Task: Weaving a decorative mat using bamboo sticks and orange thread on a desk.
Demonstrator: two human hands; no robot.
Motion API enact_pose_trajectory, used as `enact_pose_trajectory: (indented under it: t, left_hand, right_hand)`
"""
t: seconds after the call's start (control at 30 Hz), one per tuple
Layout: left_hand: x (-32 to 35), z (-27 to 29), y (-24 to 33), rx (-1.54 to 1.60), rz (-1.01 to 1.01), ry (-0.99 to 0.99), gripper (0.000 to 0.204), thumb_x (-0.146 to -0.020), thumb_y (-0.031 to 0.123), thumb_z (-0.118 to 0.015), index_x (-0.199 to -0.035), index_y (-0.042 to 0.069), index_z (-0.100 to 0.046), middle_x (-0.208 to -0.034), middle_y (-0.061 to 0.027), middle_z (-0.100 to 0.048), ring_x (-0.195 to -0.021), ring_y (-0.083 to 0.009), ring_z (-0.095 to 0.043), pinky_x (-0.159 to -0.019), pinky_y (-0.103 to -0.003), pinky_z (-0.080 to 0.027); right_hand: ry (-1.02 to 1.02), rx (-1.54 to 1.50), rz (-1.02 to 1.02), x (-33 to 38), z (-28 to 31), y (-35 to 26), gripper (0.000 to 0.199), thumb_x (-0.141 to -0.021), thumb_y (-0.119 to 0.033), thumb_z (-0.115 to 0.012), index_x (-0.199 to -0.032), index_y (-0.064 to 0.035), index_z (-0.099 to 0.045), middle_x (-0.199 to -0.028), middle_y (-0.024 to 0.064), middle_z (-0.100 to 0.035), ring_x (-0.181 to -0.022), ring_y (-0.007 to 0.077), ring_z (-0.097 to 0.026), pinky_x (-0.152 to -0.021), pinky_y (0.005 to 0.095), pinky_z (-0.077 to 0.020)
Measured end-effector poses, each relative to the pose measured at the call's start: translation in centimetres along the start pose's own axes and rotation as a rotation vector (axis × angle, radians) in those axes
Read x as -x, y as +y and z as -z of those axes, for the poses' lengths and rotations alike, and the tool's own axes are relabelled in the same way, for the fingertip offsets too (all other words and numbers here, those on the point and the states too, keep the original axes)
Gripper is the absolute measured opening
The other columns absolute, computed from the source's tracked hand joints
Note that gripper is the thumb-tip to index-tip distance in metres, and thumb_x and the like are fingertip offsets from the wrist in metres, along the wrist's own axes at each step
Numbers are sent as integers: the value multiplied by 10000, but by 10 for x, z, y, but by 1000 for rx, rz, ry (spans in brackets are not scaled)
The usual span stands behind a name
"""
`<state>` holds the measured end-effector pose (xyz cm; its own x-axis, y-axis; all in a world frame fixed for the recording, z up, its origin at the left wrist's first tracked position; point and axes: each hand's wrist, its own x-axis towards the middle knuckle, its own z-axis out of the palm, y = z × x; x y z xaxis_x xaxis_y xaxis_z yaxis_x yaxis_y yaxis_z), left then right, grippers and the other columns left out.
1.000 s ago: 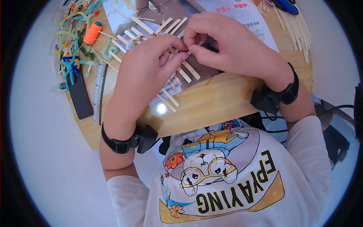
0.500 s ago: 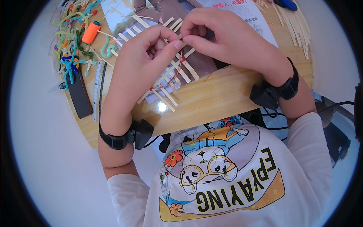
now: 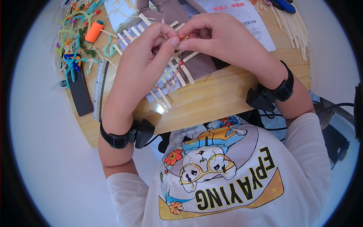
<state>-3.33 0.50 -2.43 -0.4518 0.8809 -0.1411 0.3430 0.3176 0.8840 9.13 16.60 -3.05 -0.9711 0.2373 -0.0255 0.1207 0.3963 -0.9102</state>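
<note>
My left hand [image 3: 145,56] and my right hand [image 3: 223,38] meet over the table, fingertips pinched close together. Between them a small loop of orange-red thread [image 3: 185,37] shows, and both hands grip that thread. Beneath lies a lattice of crossed flat wooden sticks [image 3: 186,72], bound with red thread at several crossings. My left hand and wrist hide part of the lattice. A strand stretches left toward an orange thread spool [image 3: 94,31] lying on its side.
Colourful fuzzy craft stems [image 3: 75,36] heap at the far left. A dark bar-shaped object [image 3: 80,94] and a clear ruler [image 3: 100,89] lie nearer. Printed sheets [image 3: 245,26] sit under the lattice. Loose wooden sticks [image 3: 297,34] and blue-handled scissors [image 3: 284,5] lie far right.
My fingertips have come closer together, and a loop of thread now shows between them. The right hand has shifted slightly left and down; the lattice has moved a little.
</note>
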Motion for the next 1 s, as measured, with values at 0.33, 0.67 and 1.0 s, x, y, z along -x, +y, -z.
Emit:
enact_pose_trajectory:
  t: [0.33,0.67,1.0]
  left_hand:
    - [1,0,-1,0,-40,6,172,-964,211,-559,-1032,52,-552,-779,-59,-659,-668,-109,-547,-609,-246,-420]
    - [-1,1,-7,25,-33,-14,163,-925,154,-589,-1039,40,-567,-699,-9,-577,-608,-76,-474,-567,-235,-377]
    - [1,4,-1,9,-49,-72,217,-894,63,-607,-1100,26,-549,-732,50,-464,-680,-19,-431,-605,-184,-345]
  right_hand:
    - [76,-61,19,-3,-12,10,202,-868,-170,-712,-993,-12,-705,-768,0,-671,-682,32,-571,-618,199,-464]
    - [4,-152,18,-2,-2,8,195,-852,-192,-676,-955,-27,-686,-789,51,-675,-722,110,-617,-666,258,-488]
    - [-26,-265,-23,-4,-6,9,171,-878,-195,-637,-936,-36,-658,-795,16,-669,-608,71,-550,-544,228,-443]
